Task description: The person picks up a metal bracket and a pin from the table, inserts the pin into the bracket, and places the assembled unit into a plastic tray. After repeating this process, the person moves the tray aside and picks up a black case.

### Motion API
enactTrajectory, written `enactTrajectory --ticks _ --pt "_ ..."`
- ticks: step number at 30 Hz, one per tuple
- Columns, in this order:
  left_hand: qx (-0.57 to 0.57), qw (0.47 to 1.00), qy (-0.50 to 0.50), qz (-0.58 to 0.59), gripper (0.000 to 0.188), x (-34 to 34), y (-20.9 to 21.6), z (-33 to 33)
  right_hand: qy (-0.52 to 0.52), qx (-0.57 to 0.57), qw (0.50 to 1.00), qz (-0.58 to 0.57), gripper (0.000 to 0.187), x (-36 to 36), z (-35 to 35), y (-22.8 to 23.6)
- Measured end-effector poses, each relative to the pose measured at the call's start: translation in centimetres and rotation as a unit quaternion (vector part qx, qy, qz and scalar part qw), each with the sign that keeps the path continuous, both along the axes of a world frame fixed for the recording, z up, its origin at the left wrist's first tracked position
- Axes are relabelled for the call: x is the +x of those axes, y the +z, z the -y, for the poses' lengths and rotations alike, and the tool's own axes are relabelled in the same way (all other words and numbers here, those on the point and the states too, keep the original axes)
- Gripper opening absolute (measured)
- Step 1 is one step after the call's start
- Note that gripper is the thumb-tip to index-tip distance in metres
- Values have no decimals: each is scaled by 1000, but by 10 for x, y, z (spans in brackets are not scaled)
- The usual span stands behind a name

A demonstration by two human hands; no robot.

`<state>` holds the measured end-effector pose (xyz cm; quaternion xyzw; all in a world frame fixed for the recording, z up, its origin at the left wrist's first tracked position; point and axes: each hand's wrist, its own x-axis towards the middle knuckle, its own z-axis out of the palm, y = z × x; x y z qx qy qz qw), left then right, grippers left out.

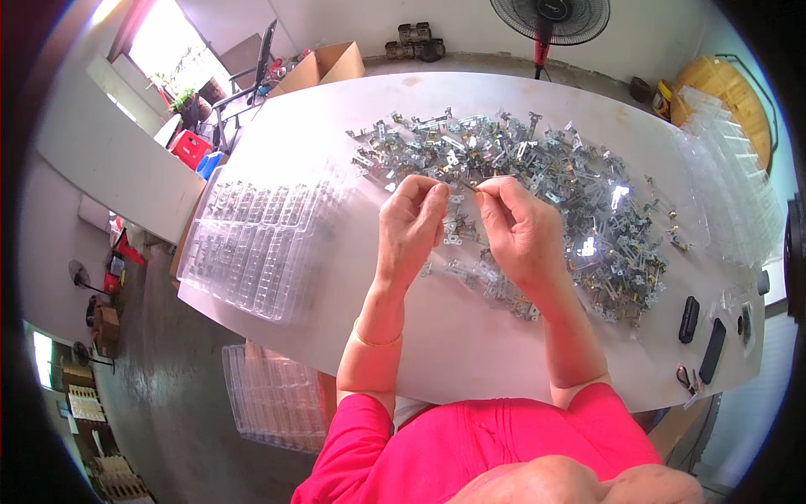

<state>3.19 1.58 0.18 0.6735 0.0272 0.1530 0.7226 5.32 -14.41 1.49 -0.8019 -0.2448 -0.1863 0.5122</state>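
Observation:
Both my hands are raised over the near side of a wide pile of small metal brackets, silver with some brass-coloured bits. My left hand is closed in a pinch, thumb against the bent fingers; whatever it holds is too small to make out. Just to its right, my right hand pinches a small, thin metal part that points toward the left fingertips. I cannot tell whether the left fingers touch that part. More loose brackets lie beneath and between the hands.
Stacked clear plastic trays with metal parts inside stand on the white table at left. More clear trays lie at the far right. A black phone-like slab, a black case and scissors rest near the right edge.

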Motion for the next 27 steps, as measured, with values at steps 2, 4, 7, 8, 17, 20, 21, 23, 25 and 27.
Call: enactTrajectory --ticks 2,4,7,8,17,20,21,23,25,27 --pt "29 999 19 17 13 -5 0 -1 5 0 1000 5 9 -6 1 6" --pt "175 979 56 84 7 -5 -5 -4 10 10 998 -56 14 -12 -1 12" --pt "191 974 35 120 4 -8 -4 3 49 49 995 -75 19 -8 3 1" --pt "194 972 45 124 4 -9 -3 2 61 48 991 -105 19 -10 5 4" --pt "374 893 55 246 7 -16 7 10 50 40 998 -29 9 -12 11 5" --pt "359 904 17 233 9 -22 12 13 34 85 993 74 8 -9 11 4" --pt "338 915 -9 218 9 -24 9 15 34 84 993 71 8 -10 11 5" --pt "271 937 -8 221 7 -20 6 13 8 140 989 50 4 -9 11 3" --pt "25 994 -67 79 12 -16 13 3 -20 139 989 45 4 -10 16 7" --pt "-128 988 -85 8 17 -17 16 -14 14 171 984 -39 5 -15 11 14"
